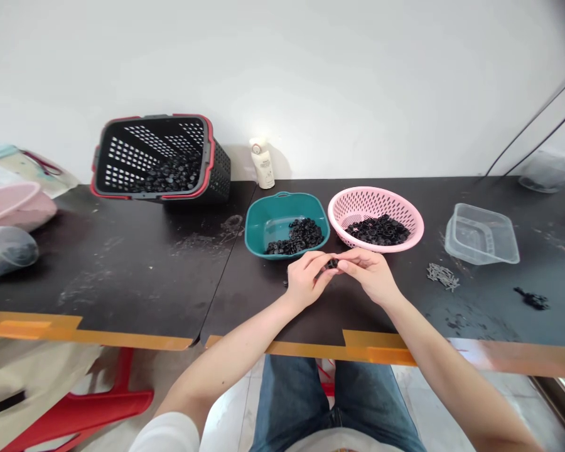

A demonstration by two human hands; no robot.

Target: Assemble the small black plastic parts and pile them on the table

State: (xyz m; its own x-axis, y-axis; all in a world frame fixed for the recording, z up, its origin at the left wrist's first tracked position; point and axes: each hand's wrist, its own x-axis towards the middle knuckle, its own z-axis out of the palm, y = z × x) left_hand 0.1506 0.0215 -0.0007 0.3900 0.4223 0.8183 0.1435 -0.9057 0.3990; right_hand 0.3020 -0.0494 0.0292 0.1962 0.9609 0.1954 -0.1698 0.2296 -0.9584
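My left hand [306,276] is closed, with thumb and fingers round a small black part [332,263]. From the other side my right hand [365,273] pinches the same part at its fingertips. Both hands meet just above the table, in front of two containers. The teal basin [258,220] holds a heap of small black parts [299,236]. Beside it, the pink strainer basket [412,210] contains black ring-like pieces [381,230]. The exact shape of the held part is too small to make out.
A dark basket with red trim [207,157] leans back left, with black parts inside. Near the wall stands a white bottle [263,164]. To the right are a clear plastic tub [483,235], a pile of grey pins [442,276] and a small black cluster [534,299]. Orange tape [376,345] lines the table's edge.
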